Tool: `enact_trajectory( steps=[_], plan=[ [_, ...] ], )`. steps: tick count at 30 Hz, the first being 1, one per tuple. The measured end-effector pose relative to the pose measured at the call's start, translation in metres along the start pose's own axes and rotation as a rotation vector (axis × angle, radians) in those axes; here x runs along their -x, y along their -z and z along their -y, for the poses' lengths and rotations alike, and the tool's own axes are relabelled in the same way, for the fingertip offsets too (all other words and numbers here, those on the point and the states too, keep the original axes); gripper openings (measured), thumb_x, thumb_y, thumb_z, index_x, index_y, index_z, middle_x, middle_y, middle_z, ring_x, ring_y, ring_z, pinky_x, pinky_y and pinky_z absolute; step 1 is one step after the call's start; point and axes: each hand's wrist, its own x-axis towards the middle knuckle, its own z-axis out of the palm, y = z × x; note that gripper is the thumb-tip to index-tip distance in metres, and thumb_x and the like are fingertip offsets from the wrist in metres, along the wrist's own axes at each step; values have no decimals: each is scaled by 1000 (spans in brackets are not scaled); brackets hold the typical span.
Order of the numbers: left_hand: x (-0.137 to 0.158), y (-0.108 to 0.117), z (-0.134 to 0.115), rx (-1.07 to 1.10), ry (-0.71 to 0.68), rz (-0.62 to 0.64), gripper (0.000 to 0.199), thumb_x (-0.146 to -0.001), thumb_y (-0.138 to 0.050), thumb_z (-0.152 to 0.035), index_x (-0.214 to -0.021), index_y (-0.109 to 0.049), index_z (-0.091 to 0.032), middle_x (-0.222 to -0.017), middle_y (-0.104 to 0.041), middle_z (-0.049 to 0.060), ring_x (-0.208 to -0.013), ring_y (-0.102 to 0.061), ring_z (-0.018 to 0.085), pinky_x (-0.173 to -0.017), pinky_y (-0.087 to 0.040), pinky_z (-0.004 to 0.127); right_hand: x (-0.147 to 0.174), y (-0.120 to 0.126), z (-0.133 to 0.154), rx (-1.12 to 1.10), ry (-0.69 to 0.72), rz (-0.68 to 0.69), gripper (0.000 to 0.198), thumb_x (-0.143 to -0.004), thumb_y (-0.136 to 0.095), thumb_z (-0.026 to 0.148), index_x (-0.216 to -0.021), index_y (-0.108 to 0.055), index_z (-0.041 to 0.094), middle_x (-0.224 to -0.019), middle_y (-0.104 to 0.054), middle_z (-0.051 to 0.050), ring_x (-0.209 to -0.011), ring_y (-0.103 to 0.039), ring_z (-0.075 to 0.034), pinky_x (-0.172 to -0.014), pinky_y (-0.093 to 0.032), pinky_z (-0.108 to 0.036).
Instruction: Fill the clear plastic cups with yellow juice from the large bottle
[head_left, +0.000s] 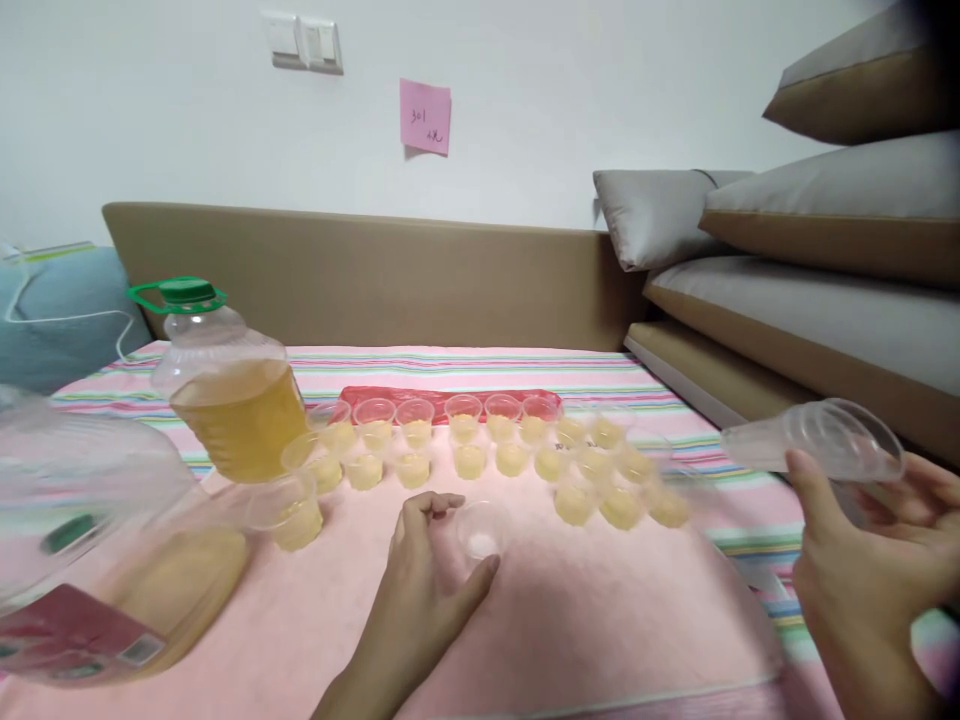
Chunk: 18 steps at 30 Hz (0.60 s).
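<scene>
My left hand (431, 585) curls around a clear plastic cup (481, 538) near the middle of the pink cloth, thumb on its near side and fingers at its far left. That cup looks empty. Off to the right, my right hand (862, 550) grips a stack of nested clear plastic cups (814, 438), tilted on its side above the bedding. Beyond my left hand stand rows of small cups (469, 460) partly filled with yellow liquid. Another filled cup (295, 515) is set apart on the left.
A large bottle (232, 400) of yellow liquid with a green cap stands at the left. Nearer, a second large clear container (112, 560) is blurred. Behind the rows lies a red plastic bag (442, 394). Grey-brown cushions (817, 300) pile up at the right.
</scene>
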Motion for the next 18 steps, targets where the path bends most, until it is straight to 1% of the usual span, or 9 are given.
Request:
enact_trajectory(
  steps=[2, 4, 7, 10, 12, 15, 18],
  plan=[
    [0, 0, 0, -5, -13, 2, 49, -92, -68, -45, -122, -33, -30, -137, -50, 7, -133, -49, 27, -113, -40, 57, -5, 6, -21, 73, -12, -34, 98, -39, -97, 70, -107, -46, 23, -123, -61, -24, -111, -63, -44, -92, -51, -57],
    [0, 0, 0, -16, -16, -3, 50, -91, -68, -46, -123, -33, -29, -137, -50, 8, -133, -49, 29, -113, -40, 59, -5, 10, -33, 160, -49, -28, 96, -43, -93, 74, -108, -47, 21, -126, -59, -25, -113, -63, -43, -92, -51, -55],
    [0, 1, 1, -38, -18, -12, 51, -91, -68, -47, -124, -34, -30, -138, -50, 9, -131, -50, 31, -110, -42, 60, -2, 14, -45, 235, -114, 25, 95, -45, -91, 76, -109, -51, 19, -124, -61, -24, -112, -63, -41, -90, -53, -50],
    [-1, 1, 3, -57, -35, -5, 53, -91, -69, -50, -125, -34, -31, -138, -51, 8, -132, -50, 30, -110, -43, 60, 3, 17, -58, 292, -202, 100, 92, -48, -93, 73, -112, -55, 19, -115, -66, -20, -106, -66, -40, -89, -53, -48],
    [-1, 2, 4, -65, -46, 4, 54, -91, -68, -51, -127, -33, -31, -138, -50, 8, -133, -49, 30, -111, -42, 60, 6, 18, -66, 331, -249, 143, 92, -49, -94, 72, -114, -55, 19, -114, -66, -19, -107, -66, -40, -89, -51, -48],
    [-1, 3, 4, -65, -38, 23, 55, -92, -67, -52, -129, -32, -32, -138, -49, 8, -134, -48, 30, -111, -42, 60, 10, 18, -73, 375, -277, 189, 90, -49, -92, 71, -112, -55, 19, -118, -65, -20, -112, -63, -40, -89, -49, -47],
    [-1, 5, 0, -54, -4, 45, 54, -92, -66, -54, -128, -33, -32, -139, -47, 9, -131, -48, 31, -110, -42, 62, 13, 19, -74, 404, -295, 241, 85, -51, -91, 68, -112, -56, 20, -119, -65, -19, -113, -62, -39, -89, -48, -46]
  ],
)
